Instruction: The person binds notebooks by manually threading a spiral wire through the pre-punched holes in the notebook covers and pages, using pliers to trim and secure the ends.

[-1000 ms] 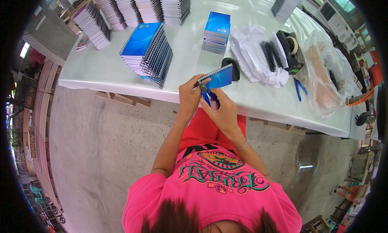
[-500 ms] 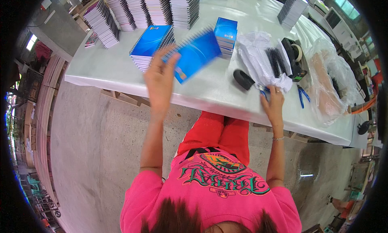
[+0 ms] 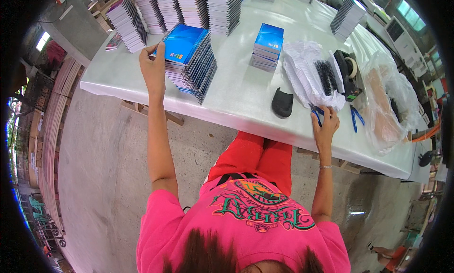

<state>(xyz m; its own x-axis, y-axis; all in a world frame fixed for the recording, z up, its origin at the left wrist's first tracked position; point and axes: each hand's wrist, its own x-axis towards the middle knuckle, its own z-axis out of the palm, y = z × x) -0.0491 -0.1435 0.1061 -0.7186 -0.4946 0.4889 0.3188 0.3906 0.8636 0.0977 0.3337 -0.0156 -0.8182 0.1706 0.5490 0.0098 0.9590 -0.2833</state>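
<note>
Head view: left hand point(image 3: 153, 69) stretched out to the leaning stack of spiral notebooks point(image 3: 191, 60) on the white table point(image 3: 236, 91), fingers closed on the near-left edge of the top blue notebook point(image 3: 182, 42), which lies flat on the stack. Right hand point(image 3: 325, 126) at the table's near edge, grip loosely shut on blue-handled pliers point(image 3: 316, 114), just beside the white bag of black binding coils point(image 3: 312, 74). Black pad point(image 3: 283, 102) lies between the hands.
</note>
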